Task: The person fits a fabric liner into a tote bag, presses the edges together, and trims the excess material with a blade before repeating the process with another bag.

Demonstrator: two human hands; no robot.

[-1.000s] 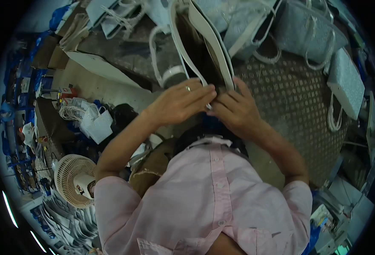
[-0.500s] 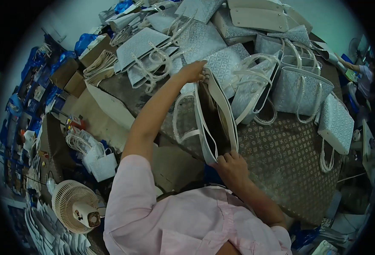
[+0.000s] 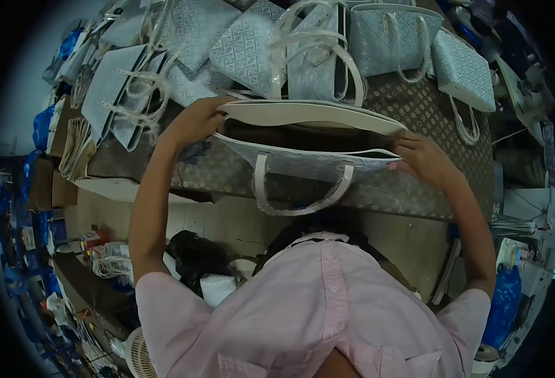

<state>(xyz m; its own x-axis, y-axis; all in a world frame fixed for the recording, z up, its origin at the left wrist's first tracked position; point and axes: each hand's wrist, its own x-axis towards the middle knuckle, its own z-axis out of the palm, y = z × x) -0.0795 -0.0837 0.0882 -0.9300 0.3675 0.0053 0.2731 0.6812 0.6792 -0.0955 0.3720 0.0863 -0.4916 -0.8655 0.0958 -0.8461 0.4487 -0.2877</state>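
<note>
A pale patterned handbag [image 3: 302, 159] with a cream lining edge is held sideways in front of me, its dark inside facing up. My left hand [image 3: 197, 121] grips the left end of its opening. At the right end, my right hand [image 3: 421, 157] has its fingers closed over the rim. The near handle [image 3: 304, 211], wrapped in clear plastic, hangs down toward my body; the far handle stands up behind the bag. Just beyond it lies a heap of similar bags [image 3: 243, 44].
The bag is over the near edge of a brown patterned table [image 3: 409, 94]. Bundled strips [image 3: 76, 148] and cartons stand at the left. A fan [image 3: 140, 356] is at lower left, and a black plastic bag [image 3: 198, 258] lies on the floor. Blue plastic [image 3: 505, 302] hangs at right.
The handbag has turned from lengthwise to crosswise in front of me. My right hand has moved right and up, my left hand left. My view has shifted too.
</note>
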